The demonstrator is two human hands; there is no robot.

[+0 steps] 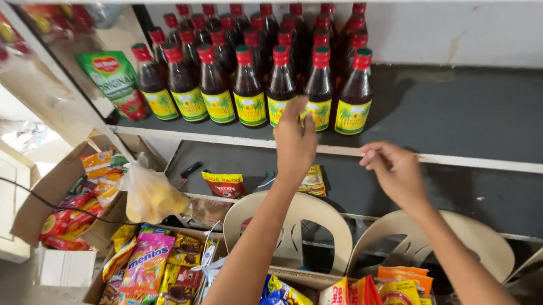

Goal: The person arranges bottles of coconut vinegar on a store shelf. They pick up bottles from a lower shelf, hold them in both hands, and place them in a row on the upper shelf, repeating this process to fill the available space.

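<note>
Done: dark sauce bottles [249, 77] stand in rows at shelf [475, 110] left | now: our left hand [294, 138] touches front-edge bottle [316, 91], fingers loosely apart | our right hand [397, 171] fingers curled together, empty | left: shelf's right side bare

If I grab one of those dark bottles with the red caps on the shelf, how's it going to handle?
The dark bottle by the left hand looks full, so probably heavy for its size. Tall and narrow, it may tip and knock its close-packed neighbours. If glass, likely fragile.
</note>
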